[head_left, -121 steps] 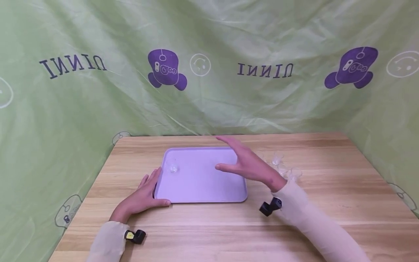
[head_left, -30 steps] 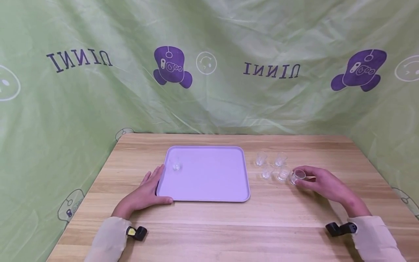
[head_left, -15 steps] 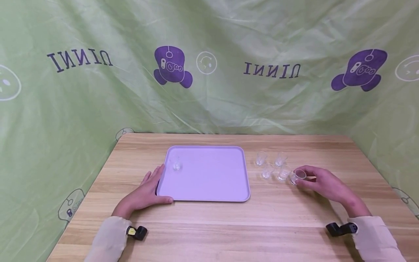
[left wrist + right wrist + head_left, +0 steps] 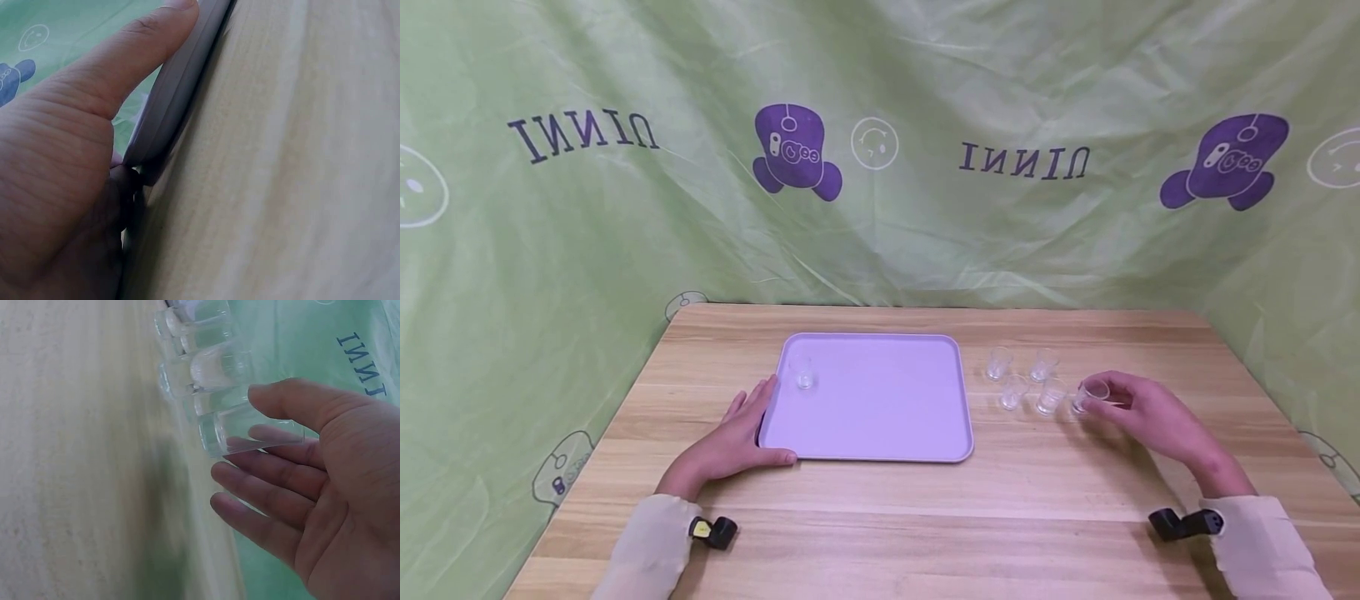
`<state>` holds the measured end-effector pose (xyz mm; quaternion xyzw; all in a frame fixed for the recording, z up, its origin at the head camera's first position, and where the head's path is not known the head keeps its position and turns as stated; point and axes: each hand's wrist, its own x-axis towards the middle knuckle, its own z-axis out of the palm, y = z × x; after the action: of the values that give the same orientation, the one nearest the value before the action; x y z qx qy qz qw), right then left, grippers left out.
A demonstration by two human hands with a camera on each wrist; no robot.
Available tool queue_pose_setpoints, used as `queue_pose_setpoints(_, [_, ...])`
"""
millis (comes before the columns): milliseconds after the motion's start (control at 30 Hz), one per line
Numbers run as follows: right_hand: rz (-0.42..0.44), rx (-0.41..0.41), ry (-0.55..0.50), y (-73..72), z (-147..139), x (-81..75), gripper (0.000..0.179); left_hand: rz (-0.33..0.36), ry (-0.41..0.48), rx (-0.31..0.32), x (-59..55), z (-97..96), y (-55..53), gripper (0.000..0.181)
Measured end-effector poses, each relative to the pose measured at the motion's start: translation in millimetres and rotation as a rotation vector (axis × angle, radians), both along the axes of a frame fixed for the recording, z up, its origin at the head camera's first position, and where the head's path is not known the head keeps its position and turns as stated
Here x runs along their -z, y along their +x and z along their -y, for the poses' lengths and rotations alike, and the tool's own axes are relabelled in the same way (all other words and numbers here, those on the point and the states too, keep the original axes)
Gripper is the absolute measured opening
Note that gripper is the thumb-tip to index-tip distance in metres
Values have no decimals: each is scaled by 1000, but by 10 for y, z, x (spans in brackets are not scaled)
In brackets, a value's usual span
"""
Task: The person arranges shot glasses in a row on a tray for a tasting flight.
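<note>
My left hand (image 4: 730,442) rests against the near-left corner of a lilac tray (image 4: 880,417), fingers along its left side and thumb at the front edge. One clear shot glass (image 4: 805,375) stands on the tray near its left side. At the right, my right hand (image 4: 1157,417) pinches another clear shot glass (image 4: 1093,395) between thumb and fingers. In the right wrist view this held glass (image 4: 256,431) lies between the thumb and the forefingers, with the lower fingers extended. Whether its base touches the table cannot be told.
Several more shot glasses (image 4: 1050,397) stand close together on the wooden table (image 4: 880,533), between the tray and my right hand. A green printed curtain (image 4: 910,233) hangs behind the table and at both sides.
My right hand has gone from above the tray to the glasses at the right and grips one. Over the last half second that glass has shifted slightly right and back. The left hand stays put.
</note>
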<state>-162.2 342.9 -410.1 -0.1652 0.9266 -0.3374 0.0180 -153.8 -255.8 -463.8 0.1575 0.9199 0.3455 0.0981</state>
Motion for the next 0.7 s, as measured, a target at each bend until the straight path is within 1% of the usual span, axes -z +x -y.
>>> queue_pose_setpoints(267, [-100, 43, -33, -46, 15, -71, 24, -4, -1, 2, -11, 2, 8, 132])
queue_pose_setpoints(467, [-122, 93, -46, -78, 34, -144, 29, -7, 4, 11, -19, -1, 9, 132])
queue_pose_setpoints(700, [-136, 104, -45, -106, 91, -229, 32, -5, 4, 5, -10, 0, 11, 132])
